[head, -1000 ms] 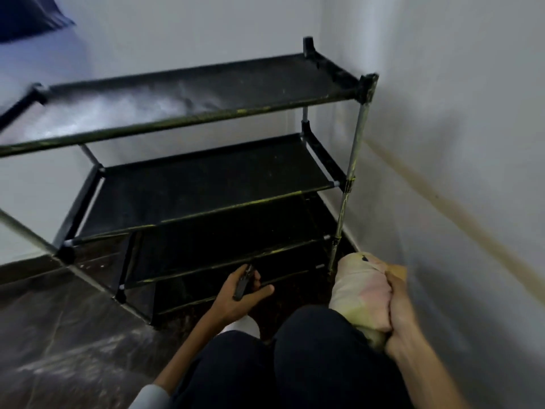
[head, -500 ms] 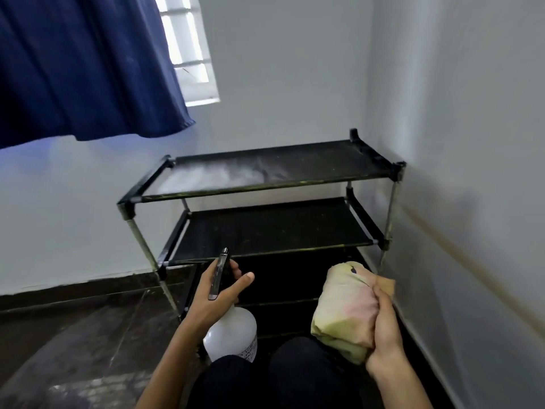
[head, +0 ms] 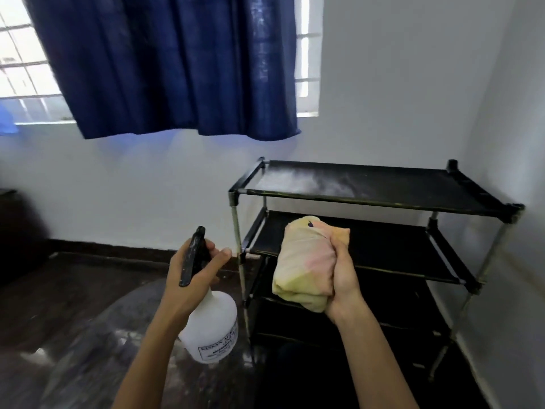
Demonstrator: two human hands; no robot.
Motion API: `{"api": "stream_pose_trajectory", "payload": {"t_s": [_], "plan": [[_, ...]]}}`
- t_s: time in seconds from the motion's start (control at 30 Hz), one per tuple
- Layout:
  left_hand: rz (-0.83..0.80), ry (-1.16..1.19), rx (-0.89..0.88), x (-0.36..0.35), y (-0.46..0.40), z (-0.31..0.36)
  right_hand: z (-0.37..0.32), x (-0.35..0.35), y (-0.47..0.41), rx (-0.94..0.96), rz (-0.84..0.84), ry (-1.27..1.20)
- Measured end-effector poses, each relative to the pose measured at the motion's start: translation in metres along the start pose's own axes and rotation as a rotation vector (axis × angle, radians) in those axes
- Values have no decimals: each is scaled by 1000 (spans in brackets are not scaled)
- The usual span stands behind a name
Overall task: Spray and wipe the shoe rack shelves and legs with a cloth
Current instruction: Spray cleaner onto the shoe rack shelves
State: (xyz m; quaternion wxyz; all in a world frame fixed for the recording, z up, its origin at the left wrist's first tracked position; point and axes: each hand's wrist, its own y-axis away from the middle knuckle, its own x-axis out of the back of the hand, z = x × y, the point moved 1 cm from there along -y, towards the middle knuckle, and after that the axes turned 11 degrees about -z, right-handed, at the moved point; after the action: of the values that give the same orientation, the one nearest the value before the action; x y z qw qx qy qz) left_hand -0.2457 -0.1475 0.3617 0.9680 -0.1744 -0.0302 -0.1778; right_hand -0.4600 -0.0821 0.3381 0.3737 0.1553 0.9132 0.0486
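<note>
Black metal-framed shoe rack [head: 380, 202] with dark fabric shelves stands in the room corner, against the white back wall and close to the right wall. Whitish dusty or wet patch on the left part of its top shelf. Left hand [head: 191, 278] grips the neck of a white translucent plastic spray bottle [head: 212, 329] with black trigger head, fingers curled round it, thumb out; bottle held upright, left of the rack, not touching it. Right hand [head: 343, 278] clamps a bunched pale yellow-pink cloth [head: 303, 261], held up in front of the rack's second shelf; whether the cloth touches the rack cannot be told. Dark blue curtain [head: 165, 63] hangs over a barred window [head: 306, 57] above. Dark glossy floor [head: 73, 335] below, with pale smears.
</note>
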Motion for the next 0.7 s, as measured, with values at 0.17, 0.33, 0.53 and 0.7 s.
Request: {"api": "stream_pose_trajectory", "payload": {"t_s": [0.17, 0.33, 0.53, 0.7], "plan": [[134, -86, -48, 48, 18, 6, 50, -43, -26, -116, -77, 72], [314, -201, -12, 106, 64, -13, 131, -92, -31, -274, -183, 239], [509, -271, 189, 156, 149, -68, 244, -128, -20, -485, -355, 561], [540, -315, 444, 189, 219, -128, 339, -101, -17, -686, -409, 707]]}}
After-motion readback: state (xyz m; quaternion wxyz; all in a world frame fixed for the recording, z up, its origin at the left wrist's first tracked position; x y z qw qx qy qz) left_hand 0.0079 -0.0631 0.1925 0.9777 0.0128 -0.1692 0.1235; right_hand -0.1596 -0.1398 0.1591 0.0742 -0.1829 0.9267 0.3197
